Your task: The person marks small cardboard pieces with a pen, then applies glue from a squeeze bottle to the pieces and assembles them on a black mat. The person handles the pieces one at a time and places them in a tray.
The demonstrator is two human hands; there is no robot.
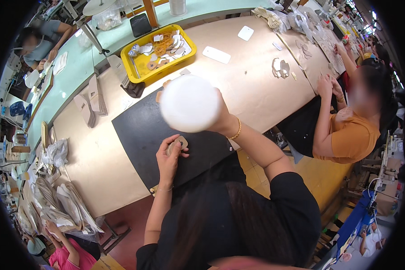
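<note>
My right hand (223, 118) grips a round white tub-like object (190, 103), raised above the black mat (141, 130). Its fingertips show past the far left side of the white object, whose kind I cannot make out. Lower and to the left, my left hand (169, 157) pinches a small beige cut piece (182, 142) with a dark round spot, low over the mat. Whether that is one piece or a thin stack cannot be told.
A yellow tray (191, 55) with pieces and orange bands stands beyond the mat. Beige stacks (96, 96) lie left, white cards (217, 55) far right. A co-worker in an orange shirt (351, 139) sits at right. Piled fabric pieces (58, 200) crowd the left end.
</note>
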